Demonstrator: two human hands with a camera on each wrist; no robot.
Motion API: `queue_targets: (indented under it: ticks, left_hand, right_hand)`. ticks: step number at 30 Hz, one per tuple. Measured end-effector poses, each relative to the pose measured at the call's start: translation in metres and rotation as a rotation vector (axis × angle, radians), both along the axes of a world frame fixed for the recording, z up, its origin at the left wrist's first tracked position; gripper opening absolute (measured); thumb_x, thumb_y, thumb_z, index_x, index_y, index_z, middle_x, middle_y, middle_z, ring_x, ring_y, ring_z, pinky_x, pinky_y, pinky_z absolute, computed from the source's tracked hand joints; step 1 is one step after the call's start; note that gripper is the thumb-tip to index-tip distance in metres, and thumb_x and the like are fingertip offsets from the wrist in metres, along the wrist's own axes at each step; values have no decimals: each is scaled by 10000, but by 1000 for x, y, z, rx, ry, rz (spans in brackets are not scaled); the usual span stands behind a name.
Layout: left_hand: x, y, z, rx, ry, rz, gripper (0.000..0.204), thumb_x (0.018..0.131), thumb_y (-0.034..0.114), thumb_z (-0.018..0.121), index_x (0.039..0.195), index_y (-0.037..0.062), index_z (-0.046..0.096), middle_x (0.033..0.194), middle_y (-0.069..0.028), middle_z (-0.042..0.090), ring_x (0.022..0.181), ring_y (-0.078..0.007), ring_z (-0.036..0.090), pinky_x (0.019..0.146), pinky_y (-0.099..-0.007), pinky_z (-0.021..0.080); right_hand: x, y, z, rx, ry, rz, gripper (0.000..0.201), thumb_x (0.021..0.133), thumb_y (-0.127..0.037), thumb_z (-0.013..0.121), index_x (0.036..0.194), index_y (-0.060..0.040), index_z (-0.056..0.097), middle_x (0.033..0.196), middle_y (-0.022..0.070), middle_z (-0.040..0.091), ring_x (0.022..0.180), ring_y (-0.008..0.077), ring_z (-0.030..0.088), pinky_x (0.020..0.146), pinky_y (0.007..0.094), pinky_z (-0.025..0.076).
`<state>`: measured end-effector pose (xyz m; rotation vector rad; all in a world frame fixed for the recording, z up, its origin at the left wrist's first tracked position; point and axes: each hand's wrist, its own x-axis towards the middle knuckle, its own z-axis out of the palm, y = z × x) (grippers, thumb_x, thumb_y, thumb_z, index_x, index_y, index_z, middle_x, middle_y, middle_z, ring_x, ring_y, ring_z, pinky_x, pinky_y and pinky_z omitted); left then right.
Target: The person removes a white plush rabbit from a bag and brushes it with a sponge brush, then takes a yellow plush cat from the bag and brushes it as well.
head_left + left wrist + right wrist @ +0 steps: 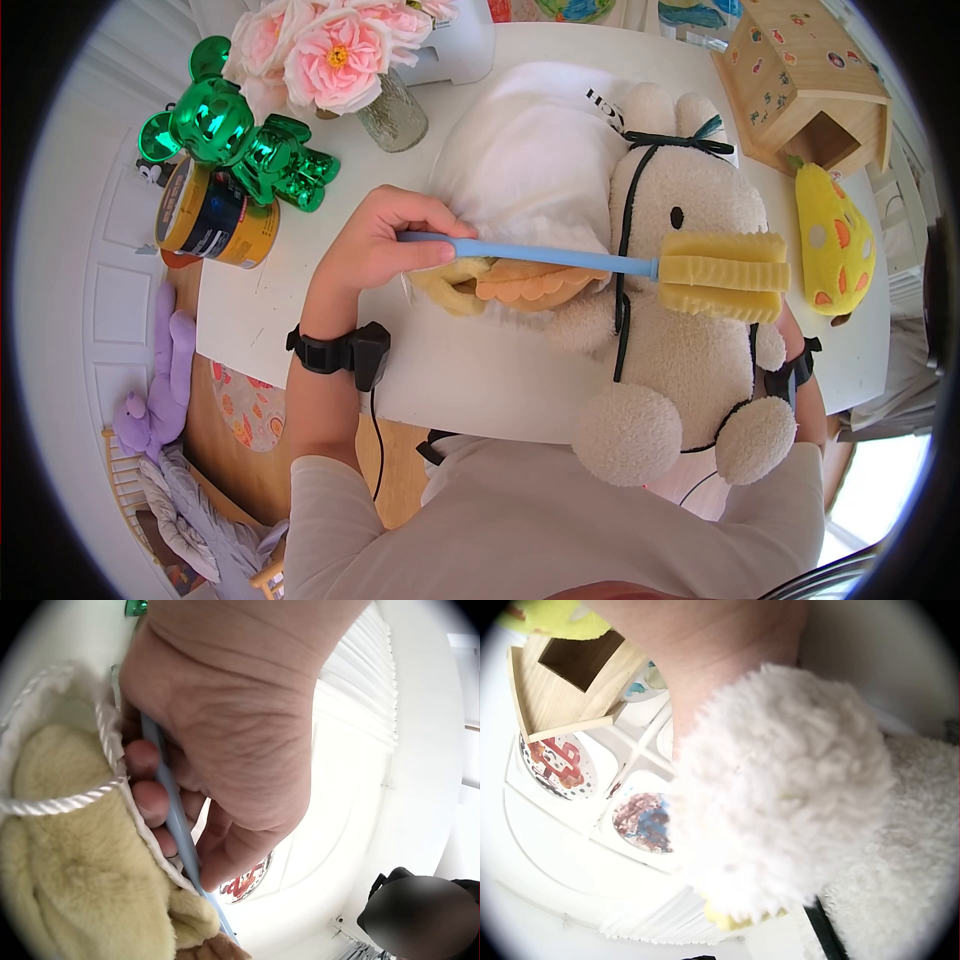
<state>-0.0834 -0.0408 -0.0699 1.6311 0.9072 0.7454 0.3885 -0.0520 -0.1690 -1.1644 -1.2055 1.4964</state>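
Observation:
My left hand [385,235] grips the end of the blue handle [540,253] of a sponge bottle brush. Its ribbed yellow sponge head [720,277] overlaps the front of a cream plush rabbit [690,360] with black cord around it. Beside the rabbit lies a white drawstring bag [530,150], with pale yellow plush [82,862] and a scalloped orange piece [535,287] at its mouth. My right hand [789,330] is mostly hidden behind the rabbit's side, and a fluffy round paw [780,787] covers its fingers in the right wrist view.
A shiny green bear figure [240,135], a yellow tub [215,215] and pink flowers [335,55] in a glass vase [393,115] stand at the left. At the right are a wooden birdhouse [790,85] and a yellow plush [838,240], all on a white table [450,385].

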Motion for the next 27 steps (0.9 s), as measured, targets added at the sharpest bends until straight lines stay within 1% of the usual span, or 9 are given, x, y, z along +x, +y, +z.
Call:
queue_targets:
  ticks: [27]
  left_hand:
    - [-1,0,0,-22,-18,-11,208,739,49,715,932,-26,697,845,-79,689,760,-123,623,694,-240,471]
  right_hand:
    - [-6,1,6,-8,-2,8,727,850,-407,608,1397,-15,334,1292,120,513,1138,208,549,918,330,474]
